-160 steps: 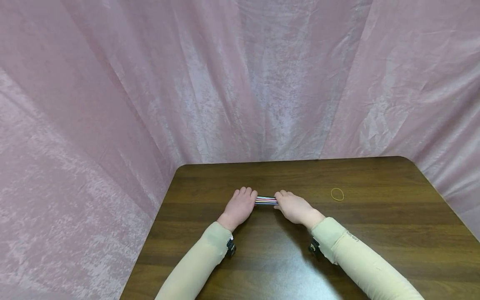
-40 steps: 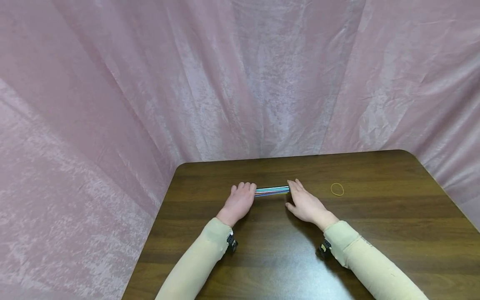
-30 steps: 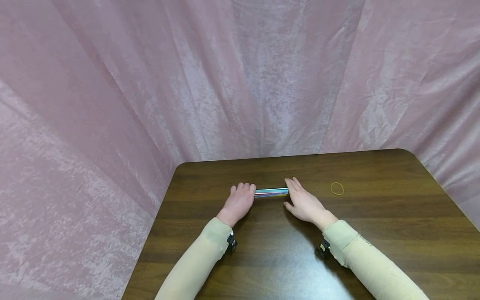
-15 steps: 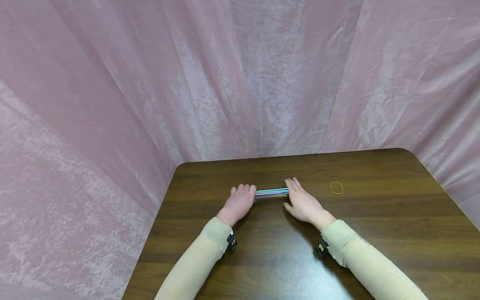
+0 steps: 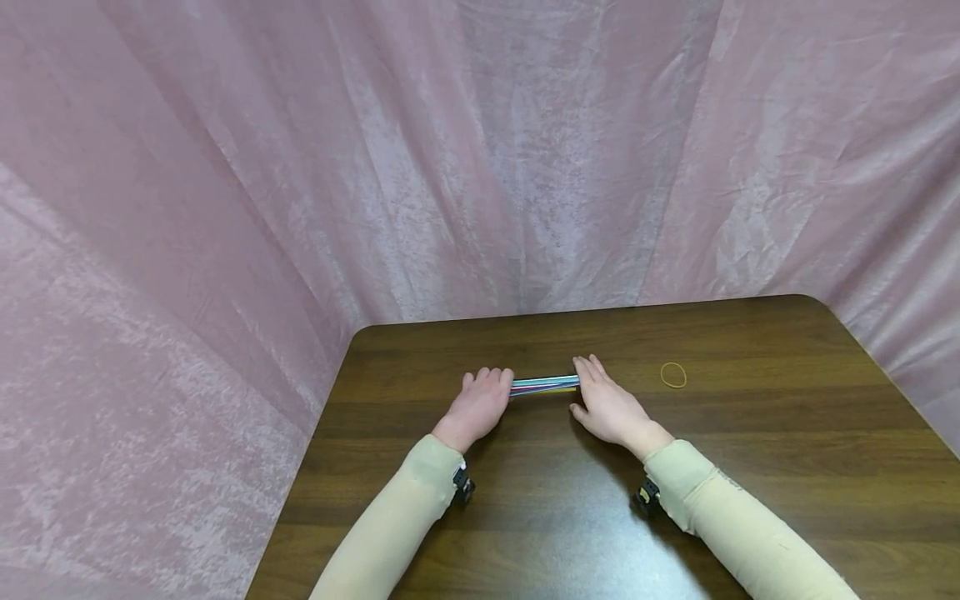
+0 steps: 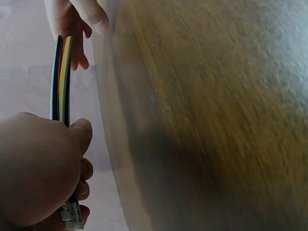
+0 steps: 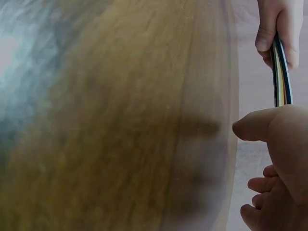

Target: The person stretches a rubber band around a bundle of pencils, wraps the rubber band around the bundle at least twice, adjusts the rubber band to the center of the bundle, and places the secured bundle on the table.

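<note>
A bundle of several thin pencils [image 5: 544, 385] in mixed colours lies level between my hands, held above the table. My left hand [image 5: 477, 408] grips the bundle near its left end, with the thumb and curled fingers wrapped round it in the left wrist view. Metal ferrules with pale erasers [image 6: 72, 215] stick out below that hand. At the bundle's other end, my right hand [image 5: 611, 410] is held with straight fingers and the thumb apart, its palm facing the flat pencil ends. Whether the palm touches those ends I cannot tell.
A thin yellow rubber band [image 5: 673, 375] lies on the brown wooden table [image 5: 750, 467], to the right of my right hand. Pink velvety curtains [image 5: 525, 167] hang behind the table's far edge and at its sides.
Since the oldest frame my right hand has let go of the pencils, straightened its fingers and moved right, baring more of the bundle. Over the last second it shifts only slightly. My left hand keeps its grip.
</note>
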`<state>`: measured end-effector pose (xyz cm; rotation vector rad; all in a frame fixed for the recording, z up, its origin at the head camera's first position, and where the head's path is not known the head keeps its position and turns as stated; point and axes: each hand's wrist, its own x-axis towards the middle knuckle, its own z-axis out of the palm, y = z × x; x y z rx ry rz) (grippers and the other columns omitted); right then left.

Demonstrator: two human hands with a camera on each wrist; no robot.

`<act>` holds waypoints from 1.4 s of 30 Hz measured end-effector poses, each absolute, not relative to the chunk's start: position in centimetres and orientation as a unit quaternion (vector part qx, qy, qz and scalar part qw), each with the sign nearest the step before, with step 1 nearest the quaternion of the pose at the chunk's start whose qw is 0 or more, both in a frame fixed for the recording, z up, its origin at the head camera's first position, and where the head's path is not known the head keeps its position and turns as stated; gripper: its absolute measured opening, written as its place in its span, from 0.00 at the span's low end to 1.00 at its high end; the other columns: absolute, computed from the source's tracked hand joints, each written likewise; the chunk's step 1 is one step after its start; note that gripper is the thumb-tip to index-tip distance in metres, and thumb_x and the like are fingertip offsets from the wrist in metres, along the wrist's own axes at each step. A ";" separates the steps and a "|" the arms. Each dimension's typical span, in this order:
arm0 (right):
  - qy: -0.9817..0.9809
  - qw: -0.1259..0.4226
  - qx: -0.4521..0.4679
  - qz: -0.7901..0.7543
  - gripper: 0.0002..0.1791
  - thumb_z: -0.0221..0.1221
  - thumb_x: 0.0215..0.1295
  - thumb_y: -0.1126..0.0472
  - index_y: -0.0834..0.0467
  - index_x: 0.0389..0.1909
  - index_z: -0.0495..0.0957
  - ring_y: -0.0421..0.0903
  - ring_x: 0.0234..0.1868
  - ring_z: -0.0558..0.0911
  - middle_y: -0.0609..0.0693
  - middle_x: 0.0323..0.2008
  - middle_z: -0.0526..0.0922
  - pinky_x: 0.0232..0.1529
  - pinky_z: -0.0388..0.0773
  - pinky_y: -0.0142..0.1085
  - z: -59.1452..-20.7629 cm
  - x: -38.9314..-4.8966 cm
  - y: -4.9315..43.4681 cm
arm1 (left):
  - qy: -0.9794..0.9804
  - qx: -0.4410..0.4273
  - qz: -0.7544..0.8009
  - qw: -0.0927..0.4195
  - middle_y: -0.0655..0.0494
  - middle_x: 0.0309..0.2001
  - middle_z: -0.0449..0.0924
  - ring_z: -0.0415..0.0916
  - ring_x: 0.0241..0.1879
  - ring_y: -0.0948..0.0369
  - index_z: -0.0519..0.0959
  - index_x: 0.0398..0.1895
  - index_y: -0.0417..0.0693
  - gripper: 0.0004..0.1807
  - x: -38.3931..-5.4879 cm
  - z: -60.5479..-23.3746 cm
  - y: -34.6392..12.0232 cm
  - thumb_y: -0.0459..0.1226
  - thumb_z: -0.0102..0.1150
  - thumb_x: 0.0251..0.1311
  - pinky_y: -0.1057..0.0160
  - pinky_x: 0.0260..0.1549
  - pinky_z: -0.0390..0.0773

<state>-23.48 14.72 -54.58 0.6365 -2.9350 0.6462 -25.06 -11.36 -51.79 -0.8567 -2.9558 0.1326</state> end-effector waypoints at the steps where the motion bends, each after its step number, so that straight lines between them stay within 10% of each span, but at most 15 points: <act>1: -0.955 0.036 0.207 0.208 0.45 0.66 0.72 0.59 0.77 0.78 0.54 0.70 0.81 0.56 0.74 0.78 0.61 0.77 0.58 0.57 -54.6 -23.5 14.7 | -0.959 -0.278 0.040 0.029 0.51 0.46 0.80 0.72 0.45 0.52 0.71 0.56 0.45 0.06 -25.1 -51.8 -11.3 0.32 0.45 0.84 0.52 0.44 0.67; 20: -0.916 -0.085 0.189 0.344 0.49 0.59 0.79 0.59 0.75 0.82 0.38 0.69 0.83 0.50 0.74 0.82 0.46 0.78 0.52 0.60 -54.0 -23.8 14.5 | -0.957 -0.284 0.048 0.023 0.52 0.47 0.80 0.73 0.45 0.53 0.70 0.59 0.46 0.08 -25.4 -51.8 -11.2 0.31 0.43 0.85 0.53 0.44 0.68; 32: -0.962 0.038 0.177 0.206 0.49 0.64 0.69 0.63 0.82 0.78 0.47 0.75 0.81 0.51 0.80 0.78 0.52 0.78 0.52 0.60 -54.3 -23.4 13.7 | -0.958 -0.280 0.054 0.023 0.52 0.46 0.79 0.73 0.46 0.53 0.70 0.59 0.45 0.08 -25.4 -51.8 -10.9 0.32 0.44 0.85 0.52 0.45 0.69; 42: -0.911 -0.077 0.158 0.373 0.47 0.59 0.75 0.61 0.77 0.81 0.42 0.71 0.83 0.44 0.76 0.81 0.47 0.79 0.47 0.61 -53.4 -23.9 13.7 | -0.957 -0.287 0.041 0.033 0.53 0.42 0.78 0.73 0.41 0.54 0.71 0.55 0.45 0.06 -25.3 -51.8 -11.4 0.30 0.46 0.83 0.55 0.40 0.67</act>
